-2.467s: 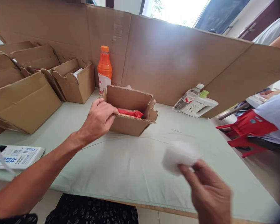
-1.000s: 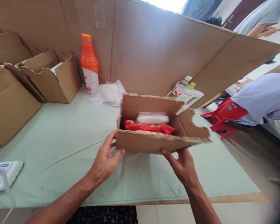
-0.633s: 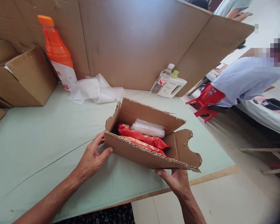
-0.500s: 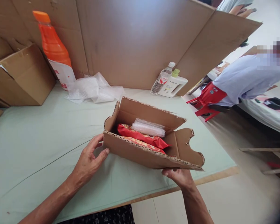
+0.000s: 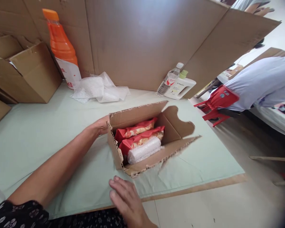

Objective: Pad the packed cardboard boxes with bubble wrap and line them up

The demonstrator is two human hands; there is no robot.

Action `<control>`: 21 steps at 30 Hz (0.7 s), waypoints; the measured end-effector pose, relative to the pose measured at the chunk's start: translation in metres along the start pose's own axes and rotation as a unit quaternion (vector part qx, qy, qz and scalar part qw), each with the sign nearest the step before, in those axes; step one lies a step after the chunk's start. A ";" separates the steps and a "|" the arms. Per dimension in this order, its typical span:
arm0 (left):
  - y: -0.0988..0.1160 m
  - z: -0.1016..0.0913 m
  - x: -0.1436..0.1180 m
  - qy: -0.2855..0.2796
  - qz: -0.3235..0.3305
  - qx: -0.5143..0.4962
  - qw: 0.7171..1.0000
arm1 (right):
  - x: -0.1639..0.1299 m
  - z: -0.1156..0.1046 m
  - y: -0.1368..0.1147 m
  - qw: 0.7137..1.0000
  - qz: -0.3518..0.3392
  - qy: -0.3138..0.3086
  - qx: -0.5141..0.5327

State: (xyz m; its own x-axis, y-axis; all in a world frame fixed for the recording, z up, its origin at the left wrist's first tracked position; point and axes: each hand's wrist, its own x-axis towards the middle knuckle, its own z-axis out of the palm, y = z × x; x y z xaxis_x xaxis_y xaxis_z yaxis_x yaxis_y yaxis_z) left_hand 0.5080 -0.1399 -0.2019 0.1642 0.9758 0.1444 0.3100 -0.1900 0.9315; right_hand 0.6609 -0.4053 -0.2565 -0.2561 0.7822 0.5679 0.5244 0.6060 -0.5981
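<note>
Open cardboard box (image 5: 142, 139) sits on the green surface (image 5: 38, 136), red snack packs (image 5: 139, 134) inside. Left hand (image 5: 101, 125) is mostly hidden behind its back corner, so can't tell its grip. Right hand (image 5: 127, 199) lies flat, empty, near the front edge.

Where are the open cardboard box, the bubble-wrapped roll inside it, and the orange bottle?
open cardboard box (image 5: 167, 126): head view, on its inner right end wall.
bubble-wrapped roll (image 5: 144, 150): head view, middle of the roll.
orange bottle (image 5: 60, 44): head view, on its orange body.
</note>
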 end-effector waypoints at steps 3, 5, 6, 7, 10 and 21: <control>-0.001 -0.042 -0.007 -0.062 -0.050 -0.052 0.995 | 0.006 -0.039 0.005 0.999 0.046 0.006 0.006; -0.005 -0.068 -0.031 -0.039 -0.107 -0.107 0.988 | 0.001 -0.081 0.015 0.988 0.136 0.069 -0.031; -0.008 -0.076 -0.049 -0.018 -0.141 -0.121 0.982 | -0.002 -0.102 0.023 0.977 0.175 0.102 -0.061; -0.010 -0.079 -0.069 -0.029 -0.164 -0.118 0.979 | -0.004 -0.121 0.033 0.965 0.207 0.132 -0.087; -0.011 -0.066 -0.131 -0.103 -0.201 -0.132 0.965 | 0.005 -0.162 0.071 0.954 0.242 0.164 -0.073; 0.016 -0.006 -0.139 -0.121 -0.107 -0.114 0.980 | 0.085 -0.165 0.154 0.951 0.300 -0.052 0.045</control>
State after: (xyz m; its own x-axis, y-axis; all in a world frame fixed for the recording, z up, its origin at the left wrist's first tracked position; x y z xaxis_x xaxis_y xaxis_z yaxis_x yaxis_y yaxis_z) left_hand 0.4843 -0.2775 -0.2049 0.3439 0.9312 -0.1207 0.1481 0.0731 0.9863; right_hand 0.8539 -0.2694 -0.2066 -0.0139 0.9986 0.0518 0.5308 0.0513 -0.8459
